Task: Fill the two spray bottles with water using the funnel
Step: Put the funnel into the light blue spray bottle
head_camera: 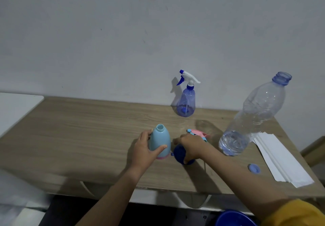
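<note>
A light blue spray bottle (161, 140) with its top off stands upright on the wooden table (88, 129), and my left hand (145, 149) grips its body. Just to its right my right hand (190, 146) holds a dark blue funnel (180, 153) low on the table. The pink and blue spray head (197, 133) lies behind my right hand. A clear blue spray bottle (186, 101) with its white trigger head on stands at the back near the wall. A large clear water bottle (251, 118), uncapped, stands at the right with a little water at its bottom.
A blue bottle cap (254, 168) lies near the table's right front. White folded paper sheets (281, 159) lie at the right edge. A blue basin rim (233, 218) shows below the table's front. A white surface (15, 108) adjoins the table at the left.
</note>
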Demonstrator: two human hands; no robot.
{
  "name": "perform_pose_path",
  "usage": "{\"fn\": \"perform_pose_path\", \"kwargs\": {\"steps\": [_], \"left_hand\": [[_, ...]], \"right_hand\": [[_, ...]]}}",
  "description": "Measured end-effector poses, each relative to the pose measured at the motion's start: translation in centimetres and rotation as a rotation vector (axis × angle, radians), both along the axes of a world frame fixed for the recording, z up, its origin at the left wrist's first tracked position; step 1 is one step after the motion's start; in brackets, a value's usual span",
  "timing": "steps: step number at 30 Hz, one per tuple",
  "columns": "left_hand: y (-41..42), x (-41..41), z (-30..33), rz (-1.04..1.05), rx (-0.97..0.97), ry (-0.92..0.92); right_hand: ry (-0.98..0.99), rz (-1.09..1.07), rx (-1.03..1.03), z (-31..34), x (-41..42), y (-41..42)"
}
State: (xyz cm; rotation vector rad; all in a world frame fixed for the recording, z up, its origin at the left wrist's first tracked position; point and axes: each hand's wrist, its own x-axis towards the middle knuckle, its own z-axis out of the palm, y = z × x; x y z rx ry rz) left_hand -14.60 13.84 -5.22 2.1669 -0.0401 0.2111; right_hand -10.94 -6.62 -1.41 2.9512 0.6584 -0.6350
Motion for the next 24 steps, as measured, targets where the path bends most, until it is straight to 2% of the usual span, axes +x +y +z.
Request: {"fn": "perform_pose_path", "kwargs": {"steps": [3, 6, 12, 18, 20, 24], "left_hand": [[-0.1, 0.0, 0.1, 0.006, -0.019, -0.002], [0.0, 0.0, 0.0, 0.016, -0.002, -0.007], [-0.1, -0.2, 0.3, 0.013, -0.01, -0.025], [-0.3, -0.3, 0.6, 0.004, -0.036, -0.038], [-0.3, -0.3, 0.7, 0.002, -0.021, -0.036], [-0.3, -0.4, 0.8, 0.002, -0.014, -0.011]], "right_hand": [[-0.052, -0.005, 0.085, -0.2, -0.1, -0.7], [-0.128, -0.048, 0.274, 0.5, -0.7, -1.9], [-0.185, -0.207, 0.866, 3.2, -2.1, -2.9], [-0.174, -0.386, 1.407, 4.8, -3.0, -0.5], [-0.225, -0.392, 1.487, 5.1, -3.1, 0.4], [-0.313, -0.391, 1.525, 5.2, -2.9, 2.0]]}}
